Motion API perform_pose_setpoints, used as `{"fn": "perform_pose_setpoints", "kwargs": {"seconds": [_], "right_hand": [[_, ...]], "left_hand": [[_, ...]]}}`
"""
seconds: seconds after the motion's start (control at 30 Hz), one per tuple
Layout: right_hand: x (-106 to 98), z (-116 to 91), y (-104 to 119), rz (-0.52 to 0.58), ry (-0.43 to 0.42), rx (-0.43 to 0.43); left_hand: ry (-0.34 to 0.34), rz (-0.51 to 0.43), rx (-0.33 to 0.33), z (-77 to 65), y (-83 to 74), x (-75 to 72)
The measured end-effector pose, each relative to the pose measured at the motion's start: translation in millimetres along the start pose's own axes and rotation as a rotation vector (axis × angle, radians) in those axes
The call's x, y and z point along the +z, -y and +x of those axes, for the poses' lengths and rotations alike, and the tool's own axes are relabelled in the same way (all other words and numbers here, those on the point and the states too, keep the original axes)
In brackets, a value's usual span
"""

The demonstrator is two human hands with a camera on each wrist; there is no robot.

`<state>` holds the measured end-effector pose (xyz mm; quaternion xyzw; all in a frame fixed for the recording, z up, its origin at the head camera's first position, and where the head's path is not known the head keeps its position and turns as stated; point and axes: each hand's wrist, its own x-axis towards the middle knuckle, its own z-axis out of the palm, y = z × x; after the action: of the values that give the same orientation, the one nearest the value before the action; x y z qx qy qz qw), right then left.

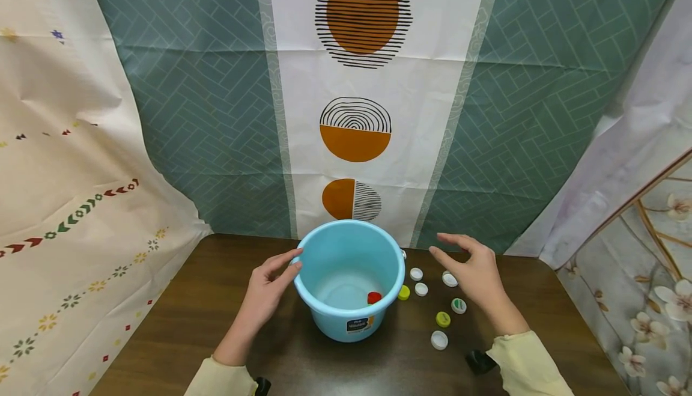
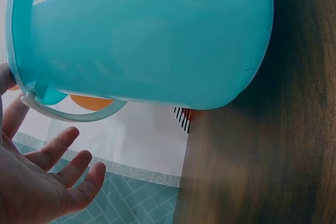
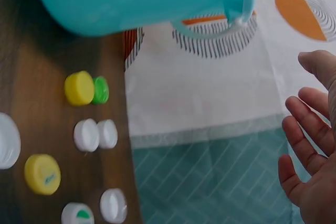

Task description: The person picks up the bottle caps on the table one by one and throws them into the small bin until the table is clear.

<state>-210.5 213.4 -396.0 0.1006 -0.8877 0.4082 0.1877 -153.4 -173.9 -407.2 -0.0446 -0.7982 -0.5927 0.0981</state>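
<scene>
Head view: left hand (image 1: 265, 285), fingers loosely spread, touches bucket (image 1: 327, 324) toward table's (image 1: 194, 306) far edge; right hand (image 1: 478, 270), fingers wide, holds nothing near caps (image 1: 420, 289). Sideways pressure could tip the bucket.

Dark wood table (image 1: 194, 312) across bottom of frame. Behind it, upright: creased green cloth (image 1: 200, 101), brick-like line pattern; white panel (image 1: 373, 83) down centre, orange-and-black discs (image 1: 362, 11). Far left, cream cloth (image 1: 70, 155), small coloured motifs. Lower right, greyish floral cloth (image 1: 638, 294).
</scene>
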Motion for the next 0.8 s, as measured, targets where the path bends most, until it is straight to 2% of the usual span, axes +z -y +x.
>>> {"fn": "perform_pose_setpoints", "kwargs": {"seconds": [0.37,0.8], "right_hand": [[-5.4,-20.0,-43.9,-0.070,-0.027,0.129],[-6.1,-41.6,-92.0,-0.092,0.004,0.162]], "left_hand": [[-0.001,0.000,-0.001,0.2,0.6,0.3],[-0.008,0.015,-0.005,-0.8,-1.7,1.6]]}}
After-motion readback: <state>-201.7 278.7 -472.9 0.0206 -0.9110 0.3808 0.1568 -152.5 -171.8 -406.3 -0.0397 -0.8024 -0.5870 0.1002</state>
